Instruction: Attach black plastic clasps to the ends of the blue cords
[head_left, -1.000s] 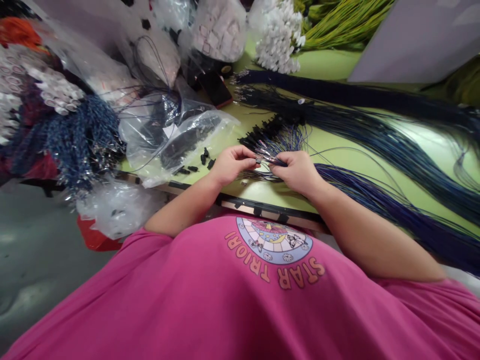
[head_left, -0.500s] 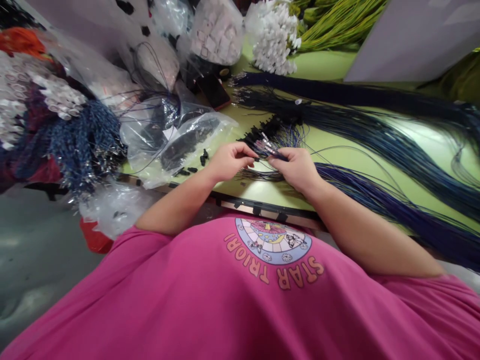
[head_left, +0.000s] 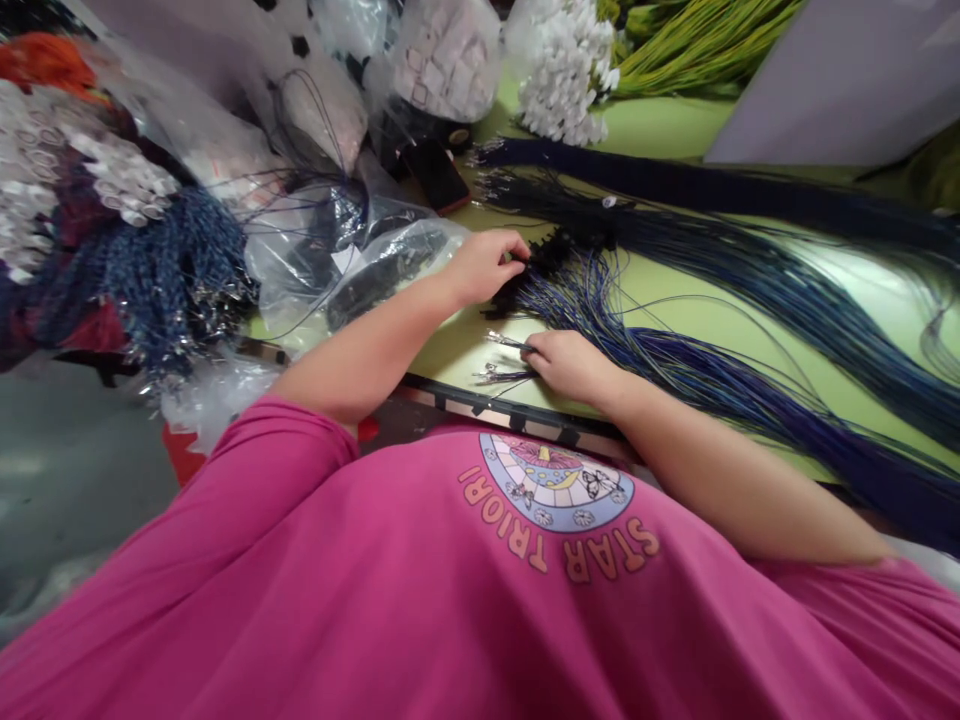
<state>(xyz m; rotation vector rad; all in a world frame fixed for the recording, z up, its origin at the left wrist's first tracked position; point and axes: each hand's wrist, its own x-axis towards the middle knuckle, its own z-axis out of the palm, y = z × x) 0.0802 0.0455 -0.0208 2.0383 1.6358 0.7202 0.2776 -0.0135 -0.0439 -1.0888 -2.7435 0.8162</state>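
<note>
So the person's got on a bright pink tee (head_left: 420,590), loose fit, sleeves (head_left: 277,460) stopping above the elbows. Chest has a round print (head_left: 555,485), pale blue ring with butterflies and little flowers, some yellow and pink in the middle. Orangey lettering (head_left: 562,540) curves around it, reads "STAR TRIORI". Both hands (head_left: 491,265) are bare, no gloves.

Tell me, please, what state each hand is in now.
Left hand: fingers bent beside the black plugs; cannot tell if holding one.
Right hand: closed on some dark wires.
</note>
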